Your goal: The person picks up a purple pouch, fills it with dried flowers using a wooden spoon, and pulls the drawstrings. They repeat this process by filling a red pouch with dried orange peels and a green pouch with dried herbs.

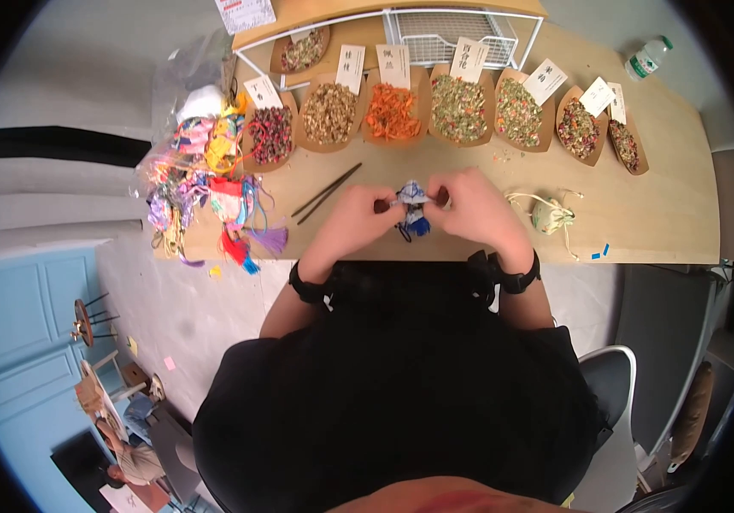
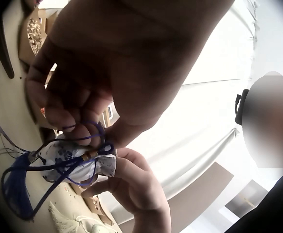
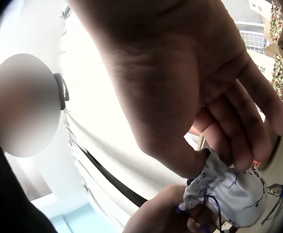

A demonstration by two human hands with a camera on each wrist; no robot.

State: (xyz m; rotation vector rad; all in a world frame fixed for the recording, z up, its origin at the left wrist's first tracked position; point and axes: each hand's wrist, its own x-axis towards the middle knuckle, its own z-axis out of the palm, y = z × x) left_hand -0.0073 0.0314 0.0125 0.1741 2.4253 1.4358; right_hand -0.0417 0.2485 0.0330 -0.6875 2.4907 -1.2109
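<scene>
A small white pouch with a blue pattern [image 1: 412, 193] is held between both hands over the table's front edge. In the left wrist view, the left hand [image 2: 112, 68] pinches a thin blue cord at the pouch [image 2: 64, 154], and a blue tassel [image 2: 18, 187] hangs from it. The right hand [image 3: 180, 87] pinches the pouch's gathered mouth between thumb and fingers in the right wrist view, with the pouch's round body [image 3: 241, 199] below. From above, the left hand [image 1: 357, 224] and right hand [image 1: 480, 214] face each other around it.
Paper trays of dried flowers and herbs [image 1: 395, 113] stand in a row behind, with label cards. Dark sticks [image 1: 327, 193] lie to the left, beside a pile of colourful pouches [image 1: 222, 197]. A cream pouch [image 1: 548, 215] lies right; a bottle [image 1: 648, 58] is at the back right.
</scene>
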